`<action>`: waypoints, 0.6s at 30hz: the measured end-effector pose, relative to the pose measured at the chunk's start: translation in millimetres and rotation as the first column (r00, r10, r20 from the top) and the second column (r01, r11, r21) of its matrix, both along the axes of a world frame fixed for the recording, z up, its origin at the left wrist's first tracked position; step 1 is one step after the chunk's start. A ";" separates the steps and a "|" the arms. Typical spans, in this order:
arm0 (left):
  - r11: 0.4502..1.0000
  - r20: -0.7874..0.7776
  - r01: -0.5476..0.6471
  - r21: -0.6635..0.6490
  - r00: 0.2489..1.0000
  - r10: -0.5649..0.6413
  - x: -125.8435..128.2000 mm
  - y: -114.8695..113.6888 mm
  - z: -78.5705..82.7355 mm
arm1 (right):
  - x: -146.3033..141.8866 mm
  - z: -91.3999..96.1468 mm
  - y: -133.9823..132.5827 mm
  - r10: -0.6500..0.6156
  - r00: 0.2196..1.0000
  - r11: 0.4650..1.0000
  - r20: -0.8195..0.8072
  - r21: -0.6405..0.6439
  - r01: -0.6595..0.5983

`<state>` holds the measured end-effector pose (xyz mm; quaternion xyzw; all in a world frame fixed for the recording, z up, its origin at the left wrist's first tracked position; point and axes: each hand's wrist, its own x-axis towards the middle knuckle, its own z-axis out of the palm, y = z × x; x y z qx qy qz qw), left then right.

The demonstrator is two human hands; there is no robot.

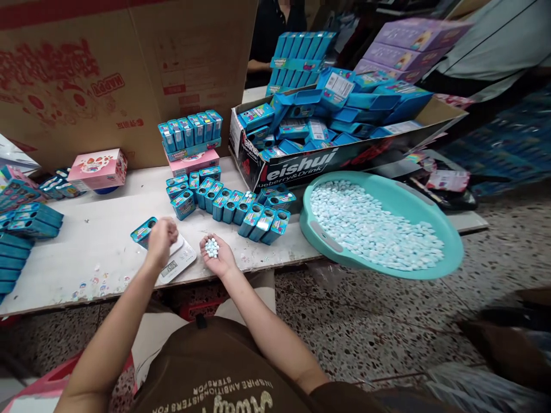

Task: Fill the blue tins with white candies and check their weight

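Note:
My left hand [161, 241], its fingers curled closed, hovers over a small white digital scale [178, 263]; whatever it may grip is hidden. Beside that hand a blue candy tin [143, 230] with a round hole in its top stands by the scale, partly covered by the hand. Palm up at the table's front edge, my right hand [220, 261] cups a small heap of pale blue-white candies [212, 248]. Behind both hands runs a crooked row of open blue tins [231, 205], a few candies lying on one of them.
A turquoise basin [450, 244] of candies overhangs the table on the right. Behind it stands a black carton [297, 169] full of blue tins. Tins are stacked at the left edge [37, 221], and a pink box [98, 169] sits further back. Another person [275, 26] is beyond the table.

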<state>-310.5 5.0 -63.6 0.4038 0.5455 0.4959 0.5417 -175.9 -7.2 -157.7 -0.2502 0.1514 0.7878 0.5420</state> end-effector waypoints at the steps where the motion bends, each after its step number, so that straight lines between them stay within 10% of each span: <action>1: 0.999 0.121 -0.017 -0.046 0.992 0.023 -11.8 7.7 10.6 | 1.1 1.0 0.0 -0.013 1.000 0.999 -0.015 -0.036 0.012; 7: 0.959 0.378 -0.172 -0.227 0.892 0.249 -59.5 40.9 52.1 | 2.9 6.8 0.2 -0.047 0.998 0.990 -0.033 -0.138 0.042; 12: 0.894 0.231 -0.400 -0.201 0.868 0.440 -61.7 50.7 41.1 | 2.7 7.6 -0.6 -0.043 0.999 0.988 -0.029 -0.147 0.038; 18: 0.939 0.049 -0.342 0.030 0.939 0.340 -61.2 50.5 19.8 | 4.0 -2.1 -0.5 -0.047 0.999 0.992 0.010 -0.116 0.048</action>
